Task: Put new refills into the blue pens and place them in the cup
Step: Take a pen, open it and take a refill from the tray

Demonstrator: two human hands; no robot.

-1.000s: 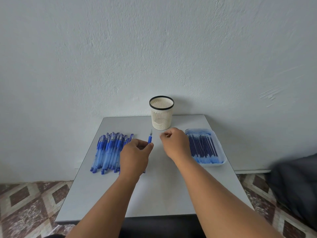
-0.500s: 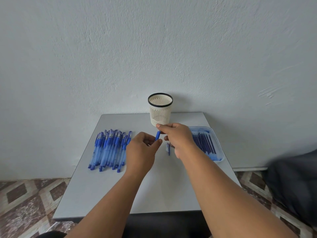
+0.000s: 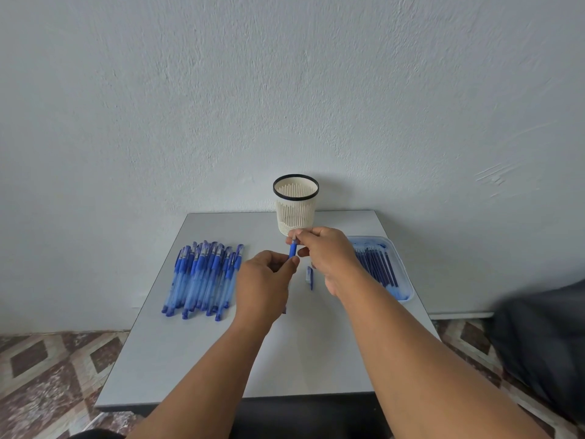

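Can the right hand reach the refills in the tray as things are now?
Probably yes: the tray lies open beside the right hand, nothing between. But its grip is busy on the pen.

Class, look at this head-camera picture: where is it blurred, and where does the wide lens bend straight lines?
Head view: the dark shape at the right edge is smeared with blur; the table edges splay outward toward the bottom; light is soft and even, with a faint shadow behind the cup; the pens look sharp.

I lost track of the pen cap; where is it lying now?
The cap lies on the table right of centre, just below the right hand, left of the refill tray.
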